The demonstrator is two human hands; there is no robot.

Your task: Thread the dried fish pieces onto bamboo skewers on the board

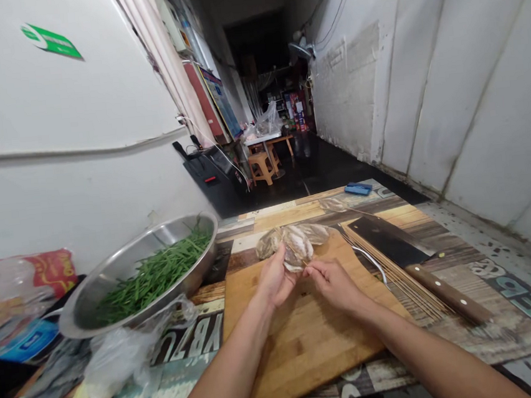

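Both my hands meet over a wooden cutting board (301,333). My left hand (276,279) is closed on a flat, pale brownish piece of food (297,246) at the board's far end. My right hand (332,280) pinches the near end of a thin bamboo skewer (306,265) that touches that piece. More of the same pale pieces (269,241) lie beside it on the board.
A steel bowl of cut green stalks (151,276) stands left of the board. A cleaver with a wooden handle (412,260) and a bundle of bamboo skewers (395,274) lie to the right. Crumpled plastic bags (116,354) sit at the near left. A blue object (357,188) lies on the table's far edge.
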